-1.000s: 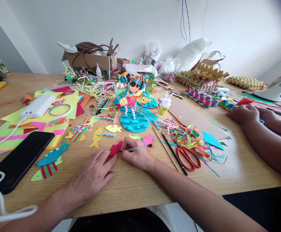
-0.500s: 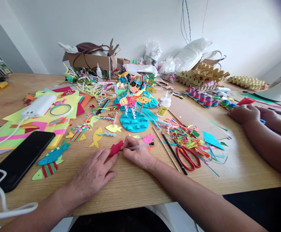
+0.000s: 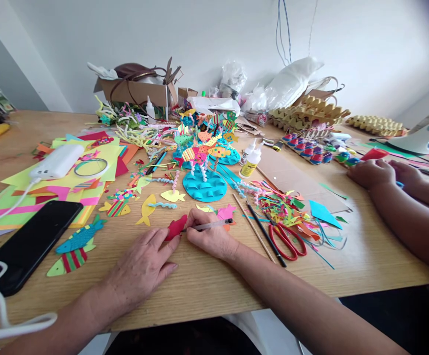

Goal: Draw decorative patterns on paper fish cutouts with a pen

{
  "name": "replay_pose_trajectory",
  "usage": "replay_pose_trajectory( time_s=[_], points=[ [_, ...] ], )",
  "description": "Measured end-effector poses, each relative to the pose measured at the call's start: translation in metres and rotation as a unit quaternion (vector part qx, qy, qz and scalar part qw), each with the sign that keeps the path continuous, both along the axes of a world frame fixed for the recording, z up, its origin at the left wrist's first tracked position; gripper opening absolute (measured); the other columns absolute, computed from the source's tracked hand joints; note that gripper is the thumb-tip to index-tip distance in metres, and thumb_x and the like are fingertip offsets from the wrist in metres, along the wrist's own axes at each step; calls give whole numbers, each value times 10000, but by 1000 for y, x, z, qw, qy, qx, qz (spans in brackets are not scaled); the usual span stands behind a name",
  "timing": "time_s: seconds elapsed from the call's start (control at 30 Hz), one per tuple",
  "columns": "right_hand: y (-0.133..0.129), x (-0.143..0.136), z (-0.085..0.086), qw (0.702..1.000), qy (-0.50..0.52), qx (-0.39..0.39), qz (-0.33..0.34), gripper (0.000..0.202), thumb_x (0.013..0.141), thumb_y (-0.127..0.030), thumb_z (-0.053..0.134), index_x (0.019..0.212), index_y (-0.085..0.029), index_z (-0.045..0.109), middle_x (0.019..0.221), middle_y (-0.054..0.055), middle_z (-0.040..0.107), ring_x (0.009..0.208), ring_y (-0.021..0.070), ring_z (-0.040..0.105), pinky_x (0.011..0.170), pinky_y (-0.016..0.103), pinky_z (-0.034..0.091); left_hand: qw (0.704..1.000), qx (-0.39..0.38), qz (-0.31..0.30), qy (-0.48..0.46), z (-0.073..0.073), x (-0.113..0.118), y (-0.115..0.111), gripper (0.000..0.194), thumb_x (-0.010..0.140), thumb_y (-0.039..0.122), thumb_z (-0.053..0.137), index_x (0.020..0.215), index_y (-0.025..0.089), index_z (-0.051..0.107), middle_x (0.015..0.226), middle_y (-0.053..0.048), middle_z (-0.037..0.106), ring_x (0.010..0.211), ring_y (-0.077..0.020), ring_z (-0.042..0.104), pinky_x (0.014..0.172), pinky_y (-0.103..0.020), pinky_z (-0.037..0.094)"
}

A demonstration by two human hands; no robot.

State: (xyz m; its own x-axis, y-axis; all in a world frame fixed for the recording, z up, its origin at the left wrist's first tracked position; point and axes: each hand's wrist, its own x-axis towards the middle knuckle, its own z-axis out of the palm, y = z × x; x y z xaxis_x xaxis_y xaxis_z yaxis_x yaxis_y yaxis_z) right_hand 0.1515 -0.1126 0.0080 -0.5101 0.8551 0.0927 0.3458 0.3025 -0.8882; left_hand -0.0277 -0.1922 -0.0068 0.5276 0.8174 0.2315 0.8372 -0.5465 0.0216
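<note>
A red paper fish [image 3: 176,227] lies on the table between my two hands. The fingers of my left hand [image 3: 146,261] rest spread out, with the fingertips on the fish's near edge and the thumb apart on the wood. In my right hand [image 3: 209,236] is a slim pen [image 3: 214,225] with a clear barrel and dark end, gripped by closed fingers. Its tip is at the fish's right end, partly hidden by the fingers. Just beyond lie a yellow paper fish [image 3: 148,210] and a pink paper cutout [image 3: 226,212].
A blue round base [image 3: 204,190] carries paper fish on twisted stems. Red-handled scissors [image 3: 287,241], a black pencil [image 3: 268,236] and paper scraps [image 3: 282,207] lie right. Glue bottles [image 3: 250,163] stand behind. A phone [image 3: 29,249] lies left. Another person's arms [image 3: 402,212] rest at right.
</note>
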Motion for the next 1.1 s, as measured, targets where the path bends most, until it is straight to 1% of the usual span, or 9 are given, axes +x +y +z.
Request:
replay_pose_trajectory(
  time_s=[0.17, 0.33, 0.57, 0.73, 0.87, 0.97, 1.1],
  points=[
    [1, -1, -1, 1000, 0, 1, -2, 83, 629, -116, 495, 616, -188, 455, 560, -59, 477, 507, 79, 400, 472, 191, 297, 1000, 3, 3, -1, 0, 0, 0, 424, 856, 236, 538, 1274, 174, 498, 1163, -105, 522, 1043, -251, 470, 927, -406, 438],
    [1, -1, -2, 999, -9, 28, -15, 94, 624, -122, 503, 599, -189, 443, 572, -54, 488, 534, 85, 412, 499, 198, 305, 1000, 2, 1, -1, 1, 0, 0, 432, 850, 231, 547, 1275, 169, 495, 1169, -110, 514, 1043, -253, 468, 919, -403, 444],
    [1, -1, -1, 1000, -8, 24, -10, 109, 624, -151, 494, 583, -198, 405, 555, -55, 459, 526, 89, 390, 490, 209, 283, 1000, -5, -2, 7, 3, 0, 1, 444, 825, 239, 582, 1257, 165, 509, 1151, -105, 520, 1028, -250, 474, 905, -393, 453],
    [1, 0, 0, 999, -19, 30, -10, 114, 611, -136, 492, 580, -200, 403, 544, -58, 447, 523, 92, 383, 489, 213, 278, 1000, 2, -2, 9, 4, 0, 1, 451, 823, 239, 589, 1261, 171, 506, 1147, -103, 519, 1020, -250, 474, 901, -397, 450],
    [1, 0, 1, 999, -21, 35, -9, 117, 604, -115, 491, 577, -197, 411, 543, -58, 451, 526, 91, 389, 495, 211, 284, 1000, -24, 0, 0, 5, 1, 2, 478, 834, 240, 572, 1299, 189, 472, 1148, -94, 519, 1029, -248, 466, 913, -404, 437],
    [2, 0, 1, 1000, -10, 26, -14, 108, 606, -121, 502, 577, -191, 423, 544, -55, 459, 529, 90, 396, 494, 206, 291, 999, -36, 0, -10, 5, 0, 3, 478, 842, 237, 562, 1308, 194, 462, 1154, -92, 513, 1035, -249, 458, 921, -414, 426],
    [3, 0, -2, 1000, 8, 7, -28, 90, 610, -125, 510, 596, -186, 444, 545, -60, 462, 522, 84, 393, 485, 193, 296, 999, -31, 2, -20, 3, 0, 3, 456, 840, 233, 561, 1289, 204, 483, 1156, -88, 510, 1030, -248, 457, 913, -411, 426]
  ],
)
